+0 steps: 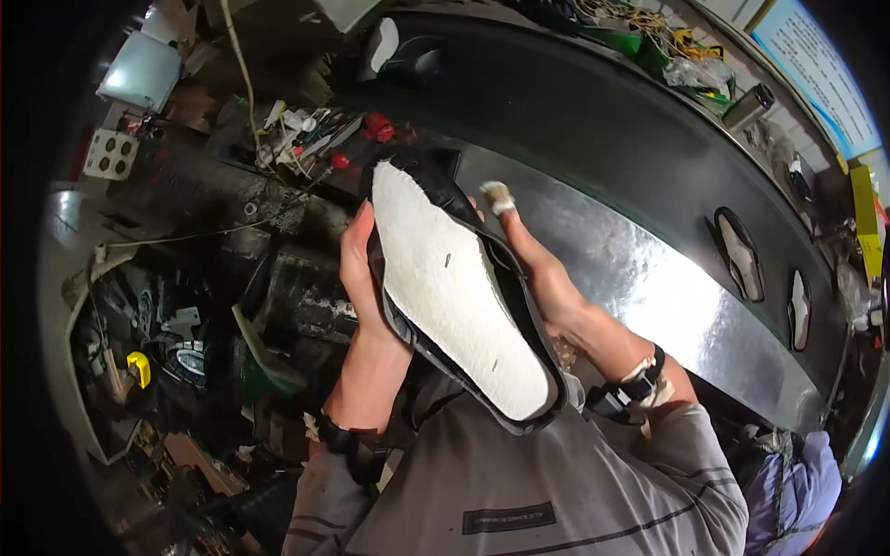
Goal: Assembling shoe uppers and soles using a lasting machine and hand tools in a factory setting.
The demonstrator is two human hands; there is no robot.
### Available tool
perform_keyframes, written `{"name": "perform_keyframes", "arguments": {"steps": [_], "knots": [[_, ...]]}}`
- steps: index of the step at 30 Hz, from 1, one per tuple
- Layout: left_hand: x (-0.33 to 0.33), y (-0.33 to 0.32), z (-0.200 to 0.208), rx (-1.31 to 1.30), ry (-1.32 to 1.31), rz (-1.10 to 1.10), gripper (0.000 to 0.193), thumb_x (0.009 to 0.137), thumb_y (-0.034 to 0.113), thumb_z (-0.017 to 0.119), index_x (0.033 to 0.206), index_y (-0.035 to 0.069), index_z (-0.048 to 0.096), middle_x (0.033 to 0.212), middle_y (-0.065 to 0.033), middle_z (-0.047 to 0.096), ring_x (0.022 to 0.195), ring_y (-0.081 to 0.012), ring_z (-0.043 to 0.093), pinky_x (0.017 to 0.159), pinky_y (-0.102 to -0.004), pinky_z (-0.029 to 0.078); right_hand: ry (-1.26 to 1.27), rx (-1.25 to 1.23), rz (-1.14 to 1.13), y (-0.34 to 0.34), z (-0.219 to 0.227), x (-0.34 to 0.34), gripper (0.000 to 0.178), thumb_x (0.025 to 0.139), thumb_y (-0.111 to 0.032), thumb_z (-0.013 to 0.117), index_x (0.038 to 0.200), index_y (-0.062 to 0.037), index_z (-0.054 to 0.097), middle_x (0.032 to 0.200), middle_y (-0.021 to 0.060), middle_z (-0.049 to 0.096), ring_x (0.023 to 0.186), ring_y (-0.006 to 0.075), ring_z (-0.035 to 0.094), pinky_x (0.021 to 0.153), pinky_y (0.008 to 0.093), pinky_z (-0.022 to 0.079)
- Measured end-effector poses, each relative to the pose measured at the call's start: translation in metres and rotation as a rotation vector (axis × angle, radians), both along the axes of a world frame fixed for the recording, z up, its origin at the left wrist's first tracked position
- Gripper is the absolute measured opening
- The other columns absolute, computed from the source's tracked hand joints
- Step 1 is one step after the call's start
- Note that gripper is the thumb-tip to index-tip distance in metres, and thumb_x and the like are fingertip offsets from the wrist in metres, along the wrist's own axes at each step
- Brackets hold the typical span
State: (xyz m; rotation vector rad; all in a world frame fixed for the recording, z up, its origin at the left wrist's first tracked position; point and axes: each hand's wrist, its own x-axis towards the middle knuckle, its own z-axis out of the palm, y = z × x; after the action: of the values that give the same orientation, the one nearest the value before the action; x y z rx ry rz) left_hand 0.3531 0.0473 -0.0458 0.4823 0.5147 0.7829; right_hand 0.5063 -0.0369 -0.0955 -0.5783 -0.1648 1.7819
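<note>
A black shoe upper (519, 289) is tilted in front of my chest, its underside facing me. A white insole board (445, 278) covers most of that underside and bears two small dark marks. My left hand (360, 269) grips the left edge, thumb up along the side and the other fingers hidden behind. On the other side my right hand (549, 283) supports the shoe upper, with a fingertip showing behind it. The right thumb points up, its tip wrapped in a tan and white covering (498, 197).
A dark conveyor belt (556, 102) curves across the far side, with a shiny metal strip (640, 269) along its near edge. It carries more shoe uppers (739, 255) at right and one (382, 46) at far left. Hand tools (320, 139) clutter the left bench; lavender cloth (795, 491) hangs lower right.
</note>
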Motion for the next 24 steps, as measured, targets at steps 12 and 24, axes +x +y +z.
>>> {"name": "perform_keyframes", "arguments": {"steps": [12, 24], "knots": [[0.004, 0.029, 0.009, 0.105, 0.194, -0.016, 0.045, 0.100, 0.040, 0.048, 0.125, 0.006, 0.062, 0.115, -0.0063, 0.067, 0.104, -0.0191, 0.064, 0.092, -0.0332, 0.051, -0.692, 0.083, -0.386, 0.027, 0.014, -0.020, 0.069, 0.109, -0.045, 0.034, 0.157, 0.0029, 0.018, 0.156, 0.0174, 0.035, 0.143, 0.0222, 0.033, 0.118, 0.0313, 0.025], [0.012, 0.093, 0.008, 0.105, 0.331, -0.104, 0.045, 0.101, 0.039, 0.045, 0.129, 0.006, 0.058, 0.117, -0.0065, 0.064, 0.106, -0.0191, 0.063, 0.092, -0.0344, 0.051, -0.310, -0.040, -0.319, 0.074, -0.016, -0.031, 0.070, 0.108, -0.048, 0.037, 0.155, 0.0029, 0.024, 0.148, 0.0149, 0.044, 0.138, 0.0197, 0.038, 0.116, 0.0312, 0.027]]}}
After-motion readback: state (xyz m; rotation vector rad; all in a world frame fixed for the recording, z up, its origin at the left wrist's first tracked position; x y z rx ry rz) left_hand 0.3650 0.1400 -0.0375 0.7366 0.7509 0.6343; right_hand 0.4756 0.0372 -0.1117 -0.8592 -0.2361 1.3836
